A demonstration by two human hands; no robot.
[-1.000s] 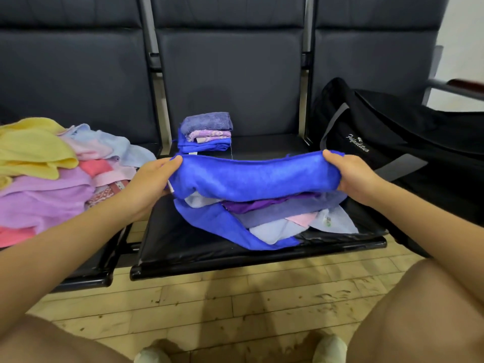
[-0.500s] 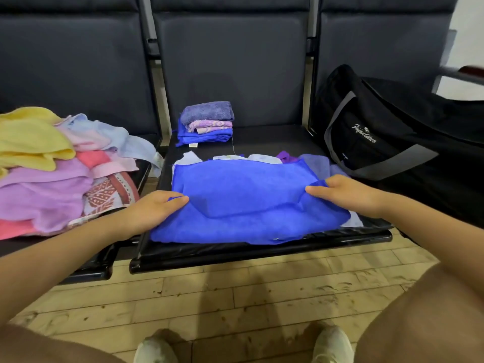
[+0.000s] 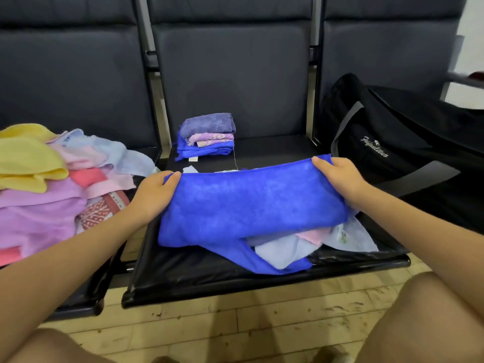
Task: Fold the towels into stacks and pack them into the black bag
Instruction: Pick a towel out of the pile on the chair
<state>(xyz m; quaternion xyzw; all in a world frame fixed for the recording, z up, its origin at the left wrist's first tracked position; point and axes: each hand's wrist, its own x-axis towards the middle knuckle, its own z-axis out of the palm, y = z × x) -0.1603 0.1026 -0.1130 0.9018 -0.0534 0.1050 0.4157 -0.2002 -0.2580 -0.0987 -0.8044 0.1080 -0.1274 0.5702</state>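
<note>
both forearms reach forward over the bench (image 3: 183, 279). left hand (image 3: 154, 195) and right hand (image 3: 337, 176) each grip an end of the blue towel (image 3: 251, 205), thumbs on top, apparently lifting its fold above pale towels (image 3: 285, 247) beside the black bag (image 3: 392, 142).

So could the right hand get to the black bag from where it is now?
Probably yes, once it lets go. The right hand grips one end of the blue towel, and the black bag sits just beside it on the next seat, with nothing between them.
</note>
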